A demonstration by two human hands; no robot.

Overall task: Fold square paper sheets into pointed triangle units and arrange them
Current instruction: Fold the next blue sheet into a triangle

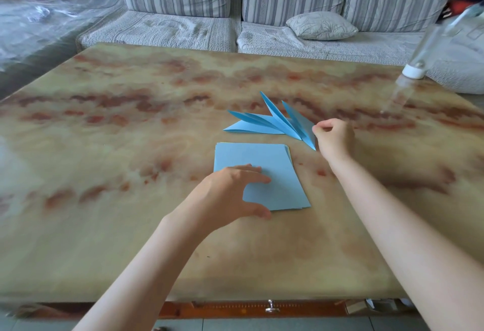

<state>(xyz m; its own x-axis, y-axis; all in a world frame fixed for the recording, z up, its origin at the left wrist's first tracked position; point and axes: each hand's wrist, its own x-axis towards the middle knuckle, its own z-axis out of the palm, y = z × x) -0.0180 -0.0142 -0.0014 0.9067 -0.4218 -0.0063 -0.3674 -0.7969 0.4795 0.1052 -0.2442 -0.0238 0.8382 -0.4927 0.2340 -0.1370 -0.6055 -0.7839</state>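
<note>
A stack of blue square paper sheets [272, 171] lies on the marble-patterned table [131, 126]. My left hand [230, 192] rests on the stack's near left corner, fingers spread, thumb at the near edge. Behind the stack, several folded blue pointed units [272, 123] fan out with their tips pointing left and away. My right hand [334, 138] is at the right end of the fan, its fingertips pinching the edge of the rightmost folded unit [301, 123].
An upside-down clear bottle with a white cap [416, 68] stands at the table's far right. A striped grey sofa [235, 16] with a cushion [322, 25] runs behind the table. A drawer knob [271, 307] shows below the near edge.
</note>
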